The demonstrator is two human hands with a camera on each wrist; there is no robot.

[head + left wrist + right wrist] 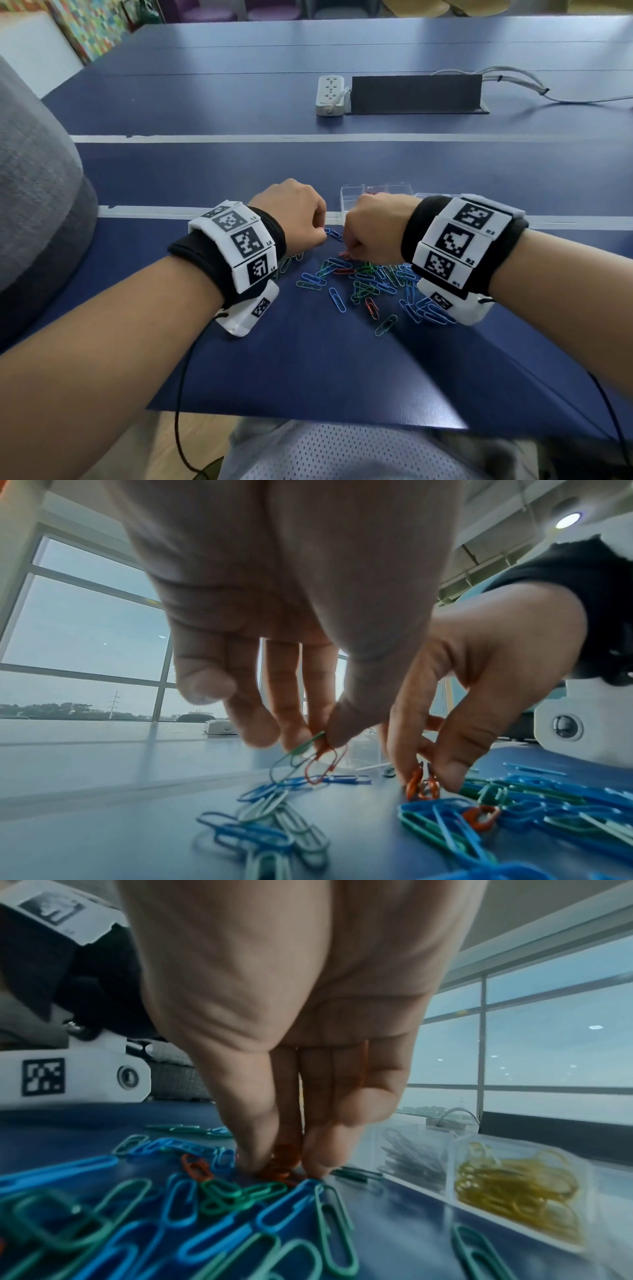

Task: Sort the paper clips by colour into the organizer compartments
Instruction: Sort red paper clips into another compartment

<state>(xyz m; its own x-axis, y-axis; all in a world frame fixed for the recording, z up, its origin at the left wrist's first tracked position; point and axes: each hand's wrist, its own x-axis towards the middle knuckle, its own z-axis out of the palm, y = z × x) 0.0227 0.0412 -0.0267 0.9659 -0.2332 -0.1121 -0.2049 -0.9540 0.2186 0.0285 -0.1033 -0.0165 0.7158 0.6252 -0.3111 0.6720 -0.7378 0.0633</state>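
Note:
A loose pile of blue, green and red paper clips lies on the blue table between my wrists. My left hand pinches a red clip and a green clip just above the table. At the pile's far edge my right hand pinches a small bunch of red clips against the table; another red clip shows between its curled outer fingers. The clear organizer stands just beyond the hands, with silver clips and yellow clips in separate compartments.
A white power strip and a dark box with cables sit farther back. A grey padded shape stands at the left. White tape lines cross the table. Its front edge is close to my body.

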